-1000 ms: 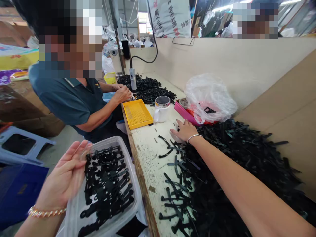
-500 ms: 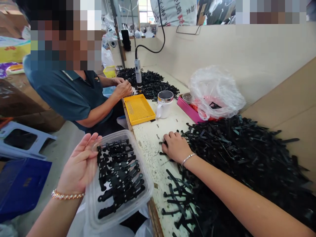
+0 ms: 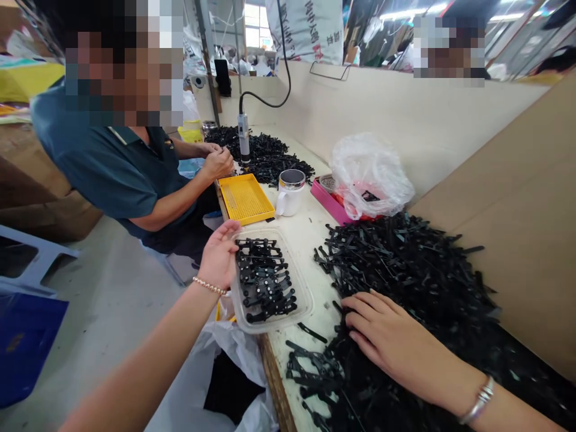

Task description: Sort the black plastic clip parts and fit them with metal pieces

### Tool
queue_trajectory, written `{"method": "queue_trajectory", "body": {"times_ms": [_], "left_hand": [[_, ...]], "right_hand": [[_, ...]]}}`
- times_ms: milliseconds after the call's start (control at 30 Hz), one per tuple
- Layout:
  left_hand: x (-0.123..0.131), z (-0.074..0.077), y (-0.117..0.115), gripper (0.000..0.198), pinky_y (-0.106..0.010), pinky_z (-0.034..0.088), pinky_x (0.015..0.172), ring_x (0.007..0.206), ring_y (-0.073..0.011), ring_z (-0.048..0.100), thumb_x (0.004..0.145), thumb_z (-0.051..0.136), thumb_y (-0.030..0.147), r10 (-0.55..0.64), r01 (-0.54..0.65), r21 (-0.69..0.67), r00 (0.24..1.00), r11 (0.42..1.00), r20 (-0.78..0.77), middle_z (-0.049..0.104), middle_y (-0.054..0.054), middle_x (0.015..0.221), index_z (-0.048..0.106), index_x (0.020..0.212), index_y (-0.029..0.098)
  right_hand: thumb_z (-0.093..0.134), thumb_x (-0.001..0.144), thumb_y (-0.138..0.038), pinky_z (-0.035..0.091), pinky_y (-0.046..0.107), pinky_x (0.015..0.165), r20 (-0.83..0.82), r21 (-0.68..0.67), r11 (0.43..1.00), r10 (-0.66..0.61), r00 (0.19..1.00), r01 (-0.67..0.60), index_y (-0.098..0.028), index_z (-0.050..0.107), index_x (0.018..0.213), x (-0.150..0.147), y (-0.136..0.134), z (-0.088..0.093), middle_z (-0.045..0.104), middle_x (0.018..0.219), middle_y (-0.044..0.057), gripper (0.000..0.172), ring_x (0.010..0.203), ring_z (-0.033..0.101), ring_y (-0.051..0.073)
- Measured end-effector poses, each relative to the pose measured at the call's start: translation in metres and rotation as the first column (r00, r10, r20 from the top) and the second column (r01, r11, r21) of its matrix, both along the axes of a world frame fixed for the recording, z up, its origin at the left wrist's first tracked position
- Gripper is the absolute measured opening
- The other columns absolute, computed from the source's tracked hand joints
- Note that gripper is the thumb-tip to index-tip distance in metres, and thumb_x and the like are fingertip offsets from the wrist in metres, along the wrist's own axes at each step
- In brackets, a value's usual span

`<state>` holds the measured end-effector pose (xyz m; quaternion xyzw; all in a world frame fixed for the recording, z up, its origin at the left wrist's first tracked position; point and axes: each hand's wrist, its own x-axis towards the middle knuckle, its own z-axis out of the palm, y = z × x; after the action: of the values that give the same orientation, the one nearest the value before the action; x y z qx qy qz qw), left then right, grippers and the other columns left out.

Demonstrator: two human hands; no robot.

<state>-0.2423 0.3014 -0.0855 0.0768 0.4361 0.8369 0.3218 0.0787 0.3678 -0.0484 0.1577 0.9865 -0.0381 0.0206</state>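
Observation:
My left hand point(image 3: 219, 254) grips the left rim of a clear plastic tray point(image 3: 302, 312) that rests on the bench edge and holds several black plastic parts point(image 3: 265, 279). Flat on the near side of a big heap of black plastic parts point(image 3: 427, 282) lies my right hand point(image 3: 396, 345), fingers stretched out and pointing left, a silver bracelet on the wrist. Loose black parts point(image 3: 310, 372) lie on the bench just left of that hand.
A co-worker in a dark green shirt point(image 3: 103, 168) sits at the left with hands by a hanging driver point(image 3: 243, 138) and a second black heap point(image 3: 265, 153). A yellow tray point(image 3: 245, 199), white mug point(image 3: 290, 193), pink tray point(image 3: 328, 201) with a plastic bag point(image 3: 369, 177) stand behind. Cardboard wall point(image 3: 508, 222) at right.
My left hand has carried the clear tray up onto the bench edge. My right hand has swept back toward me along the heap and now lies flat.

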Motion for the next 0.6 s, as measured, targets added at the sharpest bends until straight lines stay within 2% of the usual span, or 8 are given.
{"method": "queue_trajectory", "body": {"times_ms": [133,200,300,367,433,500,600], "left_hand": [[0.004,-0.012,0.024,0.054,-0.028,0.038,0.101,0.098,-0.0134,0.060,0.044,0.039,-0.012,-0.077,0.077,-0.004,0.997,0.997,-0.028,0.065,-0.001,0.092,0.062,0.083,0.018],[0.003,-0.015,0.034,0.052,-0.029,0.038,0.101,0.098,-0.0140,0.060,0.045,0.039,-0.012,-0.099,0.099,-0.014,0.995,0.995,-0.028,0.065,-0.001,0.092,0.061,0.082,0.017],[-0.001,-0.020,0.046,0.051,-0.030,0.039,0.101,0.098,-0.0148,0.060,0.045,0.039,-0.013,-0.127,0.126,-0.029,0.991,0.992,-0.034,0.065,-0.002,0.091,0.060,0.082,0.016],[-0.005,-0.023,0.052,0.050,-0.029,0.039,0.100,0.100,-0.0154,0.060,0.045,0.039,-0.012,-0.141,0.140,-0.038,0.989,0.989,-0.044,0.065,-0.002,0.091,0.060,0.081,0.017],[-0.009,-0.026,0.055,0.050,-0.028,0.039,0.100,0.103,-0.0156,0.059,0.045,0.039,-0.012,-0.149,0.146,-0.046,0.987,0.988,-0.059,0.065,-0.003,0.092,0.059,0.082,0.017],[-0.011,-0.029,0.057,0.050,-0.028,0.039,0.100,0.104,-0.0158,0.059,0.045,0.039,-0.012,-0.150,0.146,-0.052,0.986,0.988,-0.075,0.065,-0.003,0.093,0.059,0.082,0.017],[-0.012,-0.031,0.057,0.049,-0.029,0.040,0.100,0.104,-0.0163,0.059,0.046,0.040,-0.011,-0.145,0.140,-0.061,0.985,0.988,-0.095,0.065,-0.002,0.092,0.059,0.082,0.017]], "right_hand": [[0.045,0.094,-0.039,0.028,0.053,0.108,0.046,-0.126,0.992,0.015,0.999,-0.009,-0.026,0.055,0.119,-0.006,0.011,0.020,0.056,0.125,0.005,0.030,0.118,0.048,0.024],[0.043,0.095,-0.039,0.031,0.048,0.107,0.030,-0.102,0.995,-0.014,0.999,0.017,-0.024,0.056,0.121,-0.021,0.023,0.022,0.052,0.131,0.007,0.033,0.124,0.043,0.024],[0.043,0.094,-0.035,0.031,0.041,0.107,0.037,0.014,0.992,-0.126,0.991,0.125,-0.016,0.051,0.130,-0.050,0.044,0.010,0.042,0.140,0.014,0.041,0.129,0.037,0.026],[0.046,0.093,-0.038,0.030,0.043,0.107,0.109,0.058,0.964,-0.264,0.958,0.259,-0.016,0.042,0.138,-0.070,0.056,-0.005,0.032,0.146,0.016,0.050,0.132,0.033,0.030],[0.047,0.092,-0.043,0.025,0.047,0.108,0.190,0.068,0.938,-0.346,0.919,0.339,-0.020,0.035,0.143,-0.084,0.063,-0.019,0.028,0.149,0.014,0.057,0.134,0.028,0.032],[0.046,0.092,-0.046,0.021,0.050,0.108,0.219,0.073,0.938,-0.348,0.912,0.340,-0.026,0.037,0.141,-0.091,0.064,-0.029,0.033,0.147,0.010,0.054,0.134,0.027,0.033],[0.047,0.092,-0.037,0.021,0.051,0.106,0.171,0.104,0.962,-0.267,0.948,0.252,-0.024,0.053,0.127,-0.086,0.057,-0.033,0.049,0.133,0.009,0.038,0.124,0.040,0.030]]}}
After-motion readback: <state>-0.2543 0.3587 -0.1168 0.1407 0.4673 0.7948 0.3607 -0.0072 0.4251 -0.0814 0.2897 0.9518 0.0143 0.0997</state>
